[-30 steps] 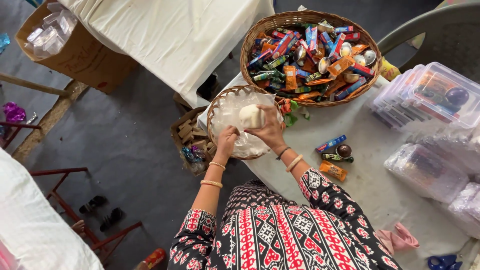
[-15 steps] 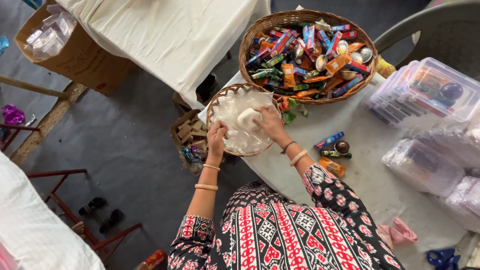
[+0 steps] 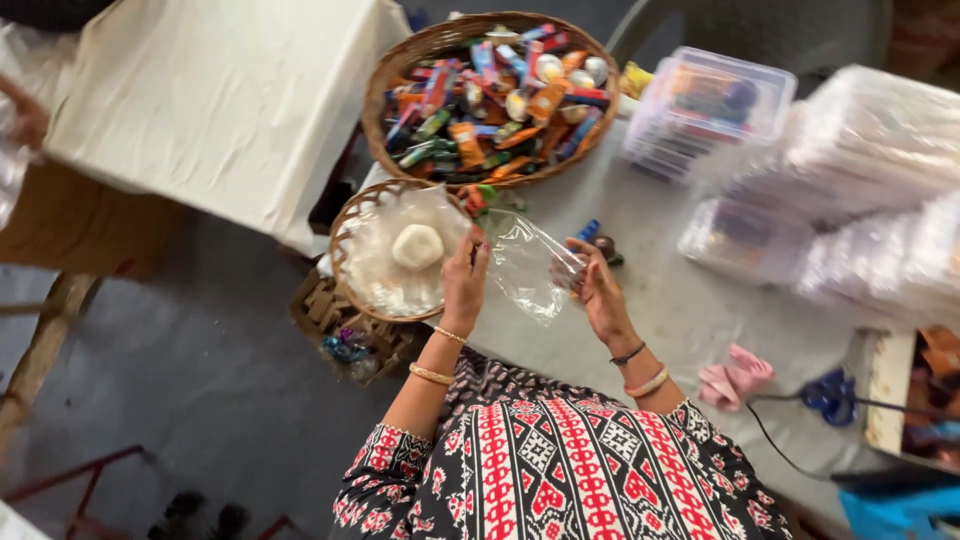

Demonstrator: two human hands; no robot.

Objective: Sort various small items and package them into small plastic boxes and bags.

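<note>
Both hands pinch a clear plastic bag (image 3: pixel 528 268) stretched between them above the table's near-left edge, the left hand (image 3: pixel 465 280) at its left side, the right hand (image 3: pixel 598 288) at its right, beside a small wicker basket (image 3: pixel 345 225) of wrapped white soap.

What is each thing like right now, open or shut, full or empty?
clear plastic bag: held up between both hands, looks empty
left hand: pinching bag
right hand: pinching bag
big basket: full of wrapped sweets
small basket: holds clear bags
lidded plastic box: shut
</note>
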